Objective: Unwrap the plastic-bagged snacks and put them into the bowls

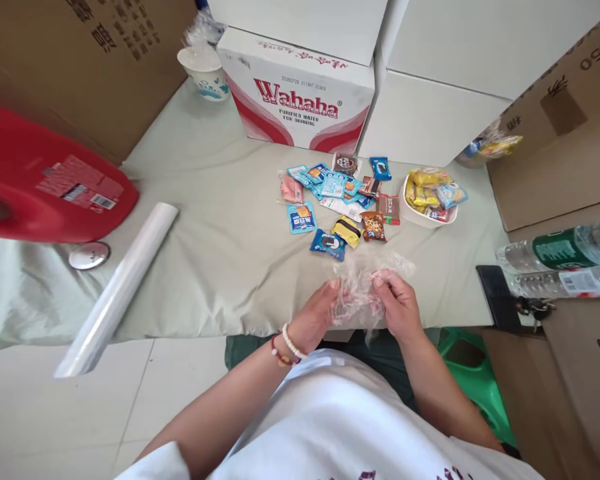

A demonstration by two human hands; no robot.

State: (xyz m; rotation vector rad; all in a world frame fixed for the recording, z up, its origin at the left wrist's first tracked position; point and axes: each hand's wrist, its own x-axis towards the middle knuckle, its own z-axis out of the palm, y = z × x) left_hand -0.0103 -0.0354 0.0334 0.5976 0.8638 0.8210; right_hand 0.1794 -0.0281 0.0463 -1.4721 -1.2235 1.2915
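Observation:
Crumpled clear plastic film [357, 293] is stretched between my two hands, just above the front edge of the cloth-covered table. My left hand [320, 310], with two bracelets at the wrist, grips the film's left side; its fingertips are partly covered by the plastic. On the right side my right hand [397, 303] pinches the film between thumb and fingers. Beyond the hands lies a loose pile of small wrapped snacks [333, 185]. The nearest ones are a dark blue packet [328, 245], a yellow packet [347, 231] and a brown packet [373, 226].
A white bowl [420, 217] of snacks stands right of the pile. At left are a film roll [120, 287], overhanging the edge, a round lid [89, 256] and a red jug [55, 173]. A Wahaha box [300, 100] stands behind; plastic bottles [565, 253] and a phone [497, 297] lie right.

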